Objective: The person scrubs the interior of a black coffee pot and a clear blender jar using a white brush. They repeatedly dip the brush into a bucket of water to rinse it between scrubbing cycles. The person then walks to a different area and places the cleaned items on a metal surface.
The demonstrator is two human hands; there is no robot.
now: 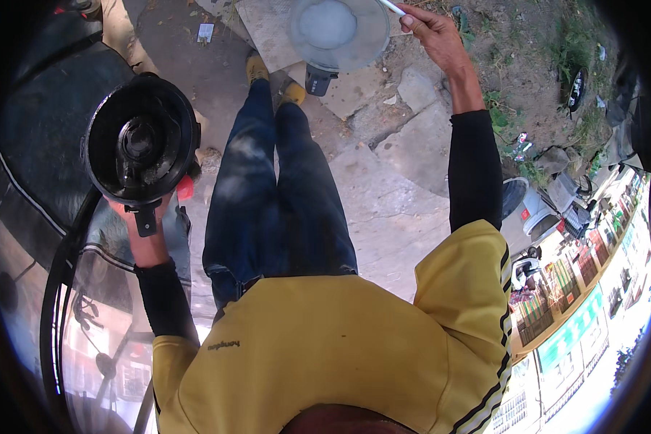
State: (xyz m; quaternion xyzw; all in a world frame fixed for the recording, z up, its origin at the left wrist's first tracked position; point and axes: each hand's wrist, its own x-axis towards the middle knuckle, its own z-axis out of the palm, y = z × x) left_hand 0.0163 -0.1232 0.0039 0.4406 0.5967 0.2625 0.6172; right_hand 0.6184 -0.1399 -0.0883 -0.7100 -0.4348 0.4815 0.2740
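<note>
My left hand [120, 210], partly hidden, grips the underside of a round black plastic housing [95, 146] out to my left. The housing's hollow faces up, wet and glossy, with a raised round hub in the middle and a tab hanging from its near rim. Beside it shows a red part [185, 187]; what it belongs to is unclear. At the top right my right hand [433, 33] pinches a thin white rod [393, 7]. That rod's end lies over the rim of a clear round container [370, 33] with a whitish, cloudy middle and a black latch-like part [320, 80].
A dark car [38, 125] with reflecting glass stands close on my left. Broken concrete slabs [412, 154] and a flat board [268, 40] lie ahead of my feet. Weeds [567, 49] grow at right, near a grey bucket [514, 192] and parked vehicles.
</note>
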